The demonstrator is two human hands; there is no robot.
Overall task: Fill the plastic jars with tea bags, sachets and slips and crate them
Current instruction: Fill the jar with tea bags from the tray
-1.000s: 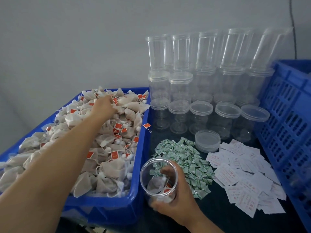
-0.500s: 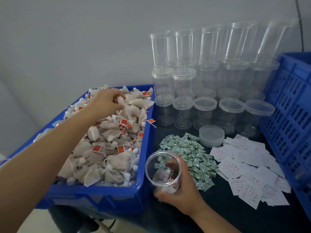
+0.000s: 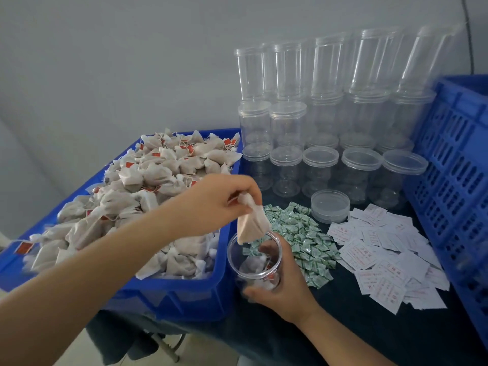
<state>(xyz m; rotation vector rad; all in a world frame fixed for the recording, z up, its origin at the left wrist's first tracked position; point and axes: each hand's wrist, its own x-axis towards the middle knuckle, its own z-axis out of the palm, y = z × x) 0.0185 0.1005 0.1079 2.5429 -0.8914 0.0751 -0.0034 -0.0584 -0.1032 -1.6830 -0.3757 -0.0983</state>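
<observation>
One head view here. The left hand (image 3: pixel 211 199) pinches a beige cloth tea bag (image 3: pixel 249 223) by its top, so it dangles right over the mouth of an open clear plastic jar (image 3: pixel 254 260). The right hand (image 3: pixel 280 283) has its fingers wrapped round that jar, which already has a few bags in the bottom. To the left there's a blue plastic tub (image 3: pixel 182 294) heaped with tea bags. On the dark table: a pile of green sachets (image 3: pixel 303 241), white printed slips (image 3: pixel 383 260), a loose clear lid (image 3: pixel 330 206), stacked lidded empty jars (image 3: pixel 330 114) behind, and a blue slotted crate (image 3: pixel 454 180) on the right.
</observation>
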